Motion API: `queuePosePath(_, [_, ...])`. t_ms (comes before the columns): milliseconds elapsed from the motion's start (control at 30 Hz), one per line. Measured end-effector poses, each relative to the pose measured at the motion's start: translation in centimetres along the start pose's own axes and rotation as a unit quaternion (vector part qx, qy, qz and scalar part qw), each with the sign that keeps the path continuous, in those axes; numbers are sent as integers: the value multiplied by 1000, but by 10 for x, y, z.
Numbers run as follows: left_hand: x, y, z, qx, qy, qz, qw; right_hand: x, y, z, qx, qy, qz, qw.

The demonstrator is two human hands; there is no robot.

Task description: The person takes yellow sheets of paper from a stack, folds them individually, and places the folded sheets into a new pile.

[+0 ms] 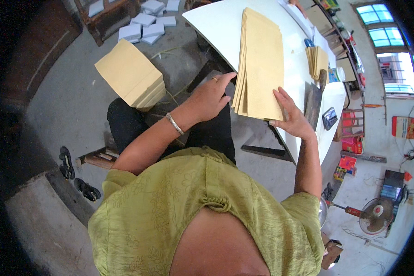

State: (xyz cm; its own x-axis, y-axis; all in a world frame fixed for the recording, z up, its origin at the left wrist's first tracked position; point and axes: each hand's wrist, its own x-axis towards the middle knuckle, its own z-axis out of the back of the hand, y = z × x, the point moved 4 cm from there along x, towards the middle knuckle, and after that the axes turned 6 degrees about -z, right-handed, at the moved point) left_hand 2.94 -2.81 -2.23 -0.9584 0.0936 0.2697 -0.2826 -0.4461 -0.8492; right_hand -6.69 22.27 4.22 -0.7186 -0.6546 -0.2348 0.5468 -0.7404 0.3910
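A fanned stack of yellow paper sheets (pixel 262 65) lies on the white tabletop (pixel 215 20), its near end at the table's edge. My left hand (pixel 208 98) is beside its left edge, thumb and fingers apart, with the index fingertip at the sheets. My right hand (pixel 293 117) spans the near right corner, fingers at the right side and thumb at the near edge. Right of the stack lies a broad dark blade (pixel 312 103) with a wooden handle (pixel 323 80). A thick block of yellow paper (pixel 131 72) stands to the left, just beyond my knee.
A smaller yellow bundle (pixel 315 60), blue scissor handles (pixel 309 42), a jar (pixel 338 74) and a smartphone (pixel 329 118) are on the table's right side. Another person's hand (pixel 298 7) rests at the far edge. Several white packs (pixel 143 26) lie on the floor, far left.
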Motion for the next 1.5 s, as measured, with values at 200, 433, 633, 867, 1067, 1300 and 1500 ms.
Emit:
queuePosePath(200, [1,-2,-6,29,-38,-58,997,3,-4,-4,-20,-12,1,1000])
queuePosePath(433, [2,-10,-6,36,-27,-50,998,-4,20,-15,-102,-51,-36,993])
queuePosePath(633, [0,-8,-11,40,-26,-64,997,-5,23,-24,-132,-89,-51,986])
queuePosePath(867, [0,-6,-10,28,-24,-52,998,-4,10,-15,-84,-59,-26,994])
queuePosePath(1067, [2,-9,-6,40,-45,-73,996,-1,7,-4,-7,-27,-23,999])
queuePosePath(1300, [12,-14,-1,69,-81,-127,986,-1,-2,0,19,-17,5,1000])
queuePosePath(1500, [31,-15,-1,148,-116,-165,968,1,-6,4,42,-5,-2,999])
